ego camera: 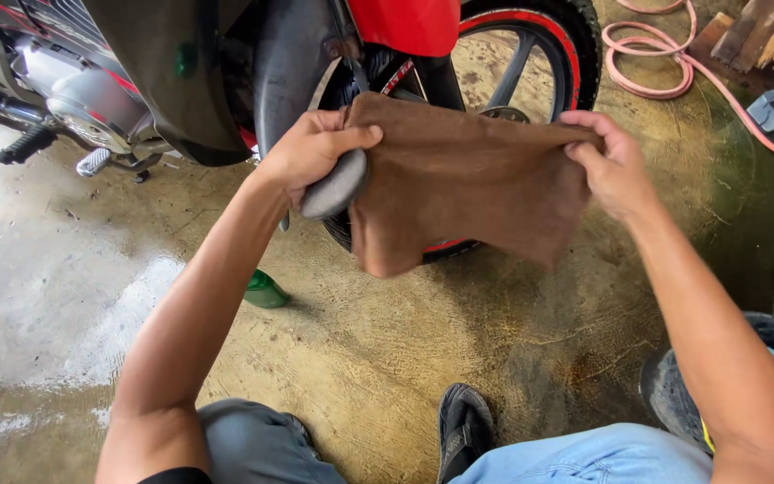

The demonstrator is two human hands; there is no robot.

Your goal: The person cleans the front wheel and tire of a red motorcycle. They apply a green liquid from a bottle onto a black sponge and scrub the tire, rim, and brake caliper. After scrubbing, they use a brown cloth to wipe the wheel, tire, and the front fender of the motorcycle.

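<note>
the left hand (315,148) and the right hand (611,166) are each pinching an upper corner of a brown, soft suede-like cloth (468,184), fingers clamped on it, spreading it flat in the air. the left hand is also gripping a grey oval foam pad (333,188) under its palm. the cloth is hanging in front of the black motorcycle wheel with a red rim stripe (539,54), above the wet concrete floor (387,350). a pink coiled hose (665,63) is lying near the floor's far right corner.
</note>
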